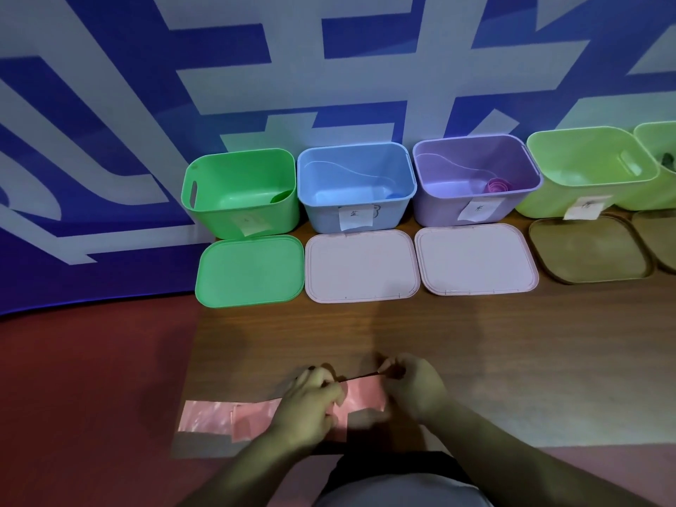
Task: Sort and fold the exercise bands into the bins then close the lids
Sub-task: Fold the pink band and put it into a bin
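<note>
A pink exercise band (219, 418) lies flat along the table's front edge. My left hand (311, 404) and my right hand (409, 386) both pinch its right end, lifting a fold between them. Behind stand open bins: green (241, 210), blue (322, 203), purple (439, 203) and light green (541, 199). A rolled purple band (498, 184) sits in the purple bin, a blue one (394, 195) in the blue bin and a green one (281, 195) in the green bin.
Lids lie in front of the bins: a green lid (250, 272), two pale pink lids (362, 265) (475, 259) and a brown lid (589, 250). A further light green bin (654, 140) and brown lid (658, 236) are cut off at the right. The table's left edge (194, 342) borders red floor.
</note>
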